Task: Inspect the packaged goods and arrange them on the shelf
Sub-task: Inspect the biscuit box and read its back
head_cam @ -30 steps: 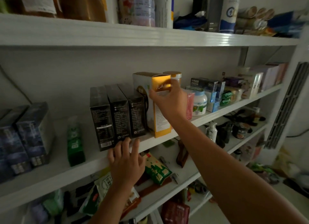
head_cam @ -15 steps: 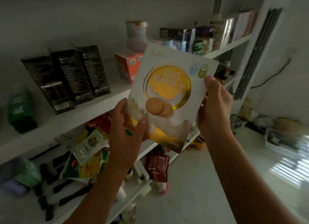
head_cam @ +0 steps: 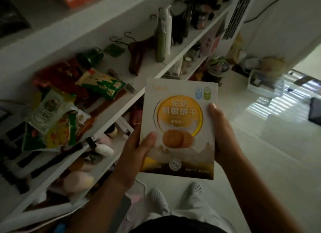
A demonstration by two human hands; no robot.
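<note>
Gripping side edges of biscuit box (head_cam: 178, 128) with left hand (head_cam: 137, 151) and right hand (head_cam: 221, 135), held beside shelf (head_cam: 122, 108) lip, over open floor (head_cam: 264, 165).

— Where are the hands?
— Both are up in front of the body. The left hand (head_cam: 137, 151) grips the lower left edge of the biscuit box (head_cam: 180, 114), with the thumb flat across its front and the fingers hidden behind it.
— And the right?
— The right hand (head_cam: 220, 133) holds the right edge higher up, thumb pointing up along the front. Both forearms are bare. They rise from the bottom corners of the view and angle in toward each other.
</note>
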